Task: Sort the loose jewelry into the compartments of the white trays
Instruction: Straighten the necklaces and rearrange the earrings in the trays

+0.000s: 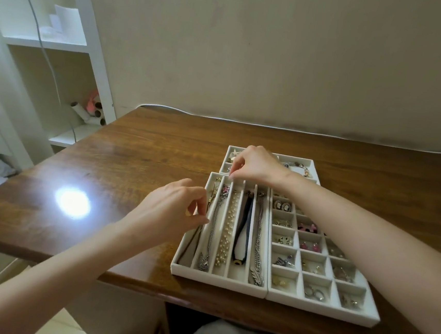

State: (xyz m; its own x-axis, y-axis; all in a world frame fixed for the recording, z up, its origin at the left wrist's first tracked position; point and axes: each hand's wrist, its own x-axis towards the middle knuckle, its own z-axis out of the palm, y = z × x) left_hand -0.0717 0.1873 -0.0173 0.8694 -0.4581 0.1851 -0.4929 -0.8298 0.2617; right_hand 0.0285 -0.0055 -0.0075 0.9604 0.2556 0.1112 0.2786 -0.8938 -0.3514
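Observation:
Three white trays sit on the wooden table. The long-slot tray (216, 278) holds a silver chain (211, 236), a pearl strand (226, 237), a dark cord necklace (242, 239) and a feather-pendant chain (257, 251). My left hand (172, 208) pinches a thin gold-coloured necklace (213, 193) at the leftmost slot. My right hand (254, 164) pinches with its fingertips at the far end of the slots; what it holds is too small to see clearly. The grid tray (334, 311) on the right holds earrings. A back tray (315, 166) holds a bracelet (298, 167).
The trays stand near the table's front edge (133, 282), grid tray corner overhanging slightly. A bright light reflection (72, 202) lies on the table to the left. A white shelf unit (64, 44) with cardboard tubes stands at the left; a wall runs behind the table.

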